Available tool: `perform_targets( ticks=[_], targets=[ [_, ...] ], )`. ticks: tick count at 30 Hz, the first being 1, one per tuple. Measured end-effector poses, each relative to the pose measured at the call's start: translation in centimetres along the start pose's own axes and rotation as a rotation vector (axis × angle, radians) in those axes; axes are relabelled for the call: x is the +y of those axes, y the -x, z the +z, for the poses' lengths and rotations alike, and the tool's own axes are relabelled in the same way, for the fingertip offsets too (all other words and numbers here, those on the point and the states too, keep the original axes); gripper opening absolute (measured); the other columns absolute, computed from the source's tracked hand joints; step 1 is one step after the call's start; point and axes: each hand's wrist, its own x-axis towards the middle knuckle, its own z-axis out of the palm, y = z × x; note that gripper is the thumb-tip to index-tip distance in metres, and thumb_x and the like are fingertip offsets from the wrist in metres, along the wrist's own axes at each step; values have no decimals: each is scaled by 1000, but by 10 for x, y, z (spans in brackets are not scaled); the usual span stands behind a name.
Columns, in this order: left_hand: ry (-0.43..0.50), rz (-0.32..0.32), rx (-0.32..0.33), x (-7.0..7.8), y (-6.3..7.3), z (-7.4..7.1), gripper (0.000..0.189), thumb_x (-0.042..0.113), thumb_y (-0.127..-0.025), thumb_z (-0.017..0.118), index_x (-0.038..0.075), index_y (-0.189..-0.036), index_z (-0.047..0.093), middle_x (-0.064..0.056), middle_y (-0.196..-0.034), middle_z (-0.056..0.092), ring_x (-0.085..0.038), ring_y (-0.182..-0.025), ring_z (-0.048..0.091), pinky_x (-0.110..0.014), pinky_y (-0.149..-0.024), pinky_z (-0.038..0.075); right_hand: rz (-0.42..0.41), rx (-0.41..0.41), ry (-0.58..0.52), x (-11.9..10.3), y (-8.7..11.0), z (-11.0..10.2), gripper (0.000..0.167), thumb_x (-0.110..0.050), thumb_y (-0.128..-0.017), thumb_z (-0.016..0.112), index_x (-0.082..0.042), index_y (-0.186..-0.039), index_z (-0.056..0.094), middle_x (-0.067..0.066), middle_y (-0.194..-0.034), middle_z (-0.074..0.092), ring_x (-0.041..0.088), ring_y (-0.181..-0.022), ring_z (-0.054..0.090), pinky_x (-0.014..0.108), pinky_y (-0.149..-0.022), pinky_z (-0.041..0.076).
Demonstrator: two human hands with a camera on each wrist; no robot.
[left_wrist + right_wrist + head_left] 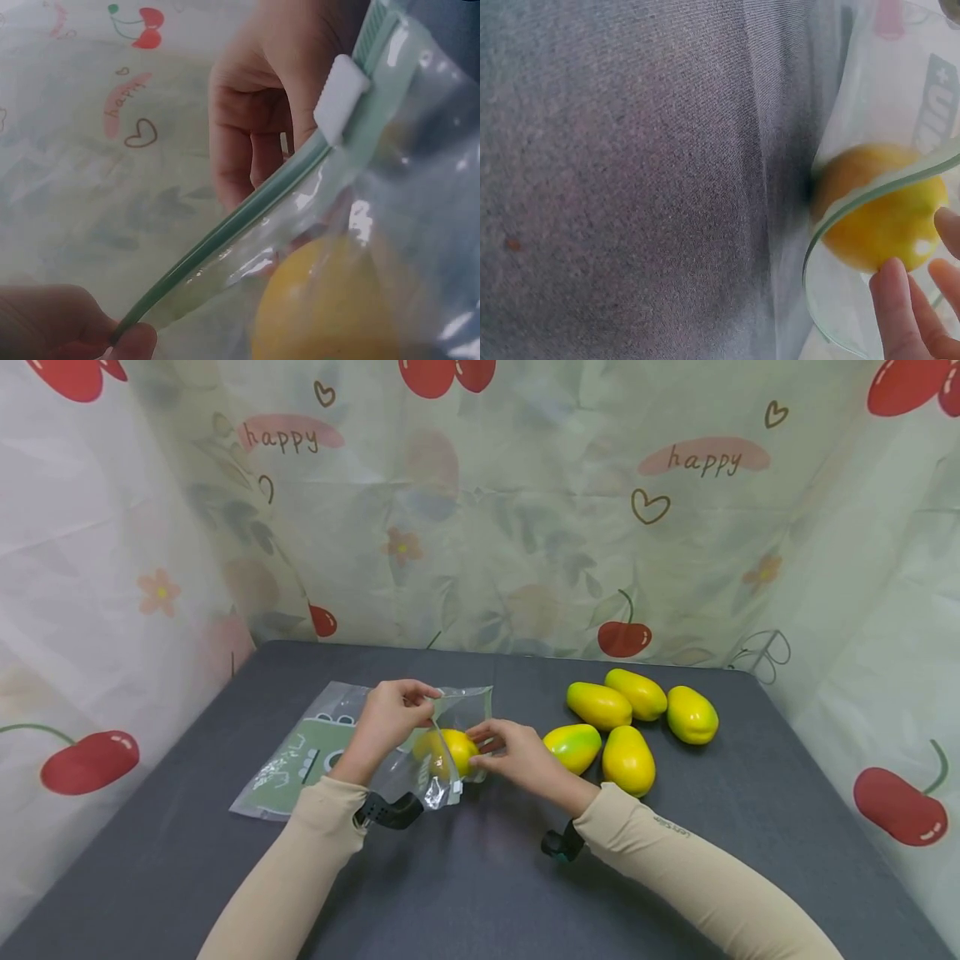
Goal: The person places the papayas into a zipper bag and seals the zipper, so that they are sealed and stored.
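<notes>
A clear zip bag point(322, 752) with a green printed panel lies on the table, its mouth facing right and held up. My left hand point(397, 718) pinches the upper rim of that mouth; the left wrist view shows the green zip strip point(225, 229) pulled taut with a white slider point(343, 99) on it. Inside the mouth sits a yellow mango point(459, 752), partly behind the clear plastic. My right hand point(517, 756) is at the opening, and in the right wrist view its extended fingers point(895, 300) touch or nearly touch the mango's near end.
Several more yellow-green mangoes point(628, 762) lie grouped to the right of my right hand, the closest one point(573, 747) just beyond the wrist. The dark grey table point(480, 893) meets a printed curtain point(517, 527) at the back and sides.
</notes>
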Motion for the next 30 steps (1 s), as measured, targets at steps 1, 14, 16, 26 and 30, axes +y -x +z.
perform_targets(
  ticks=[1,14,16,26,30],
  targets=[
    [1,3,0,0,0,0,27,7,-87,56,5,-109,72,-12,-85,69,-26,-77,73,-25,-49,43,-6,-2,-1,0,0,0,34,-16,-85,73,-12,-118,66,4,-117,67,20,-99,68,30,-82,57],
    [-1,6,-1,1,0,-1,27,7,-88,56,5,-109,72,-12,-88,70,-24,-77,72,-27,-49,43,6,-7,-11,3,2,0,28,-14,-86,73,-11,-113,68,5,-114,69,22,-96,68,32,-82,57],
    [-1,2,-2,1,0,-1,27,7,-88,56,6,-109,72,-12,-89,70,-25,-77,72,-24,-46,38,6,-8,-12,4,2,-1,28,-14,-86,72,-10,-113,68,5,-114,69,22,-96,68,32,-82,57],
    [6,-9,0,3,-1,-2,27,8,-88,56,6,-109,72,-11,-83,68,-30,-81,72,-23,-46,37,30,-4,-4,7,1,-5,30,-16,-85,73,-10,-114,67,5,-116,68,20,-99,68,33,-84,57],
    [3,-9,1,2,-1,-2,27,8,-88,56,6,-109,72,-10,-82,67,-30,-81,72,-23,-45,35,47,2,18,5,2,-10,31,-18,-85,73,-12,-115,67,4,-117,67,20,-101,67,34,-86,56]
  ],
)
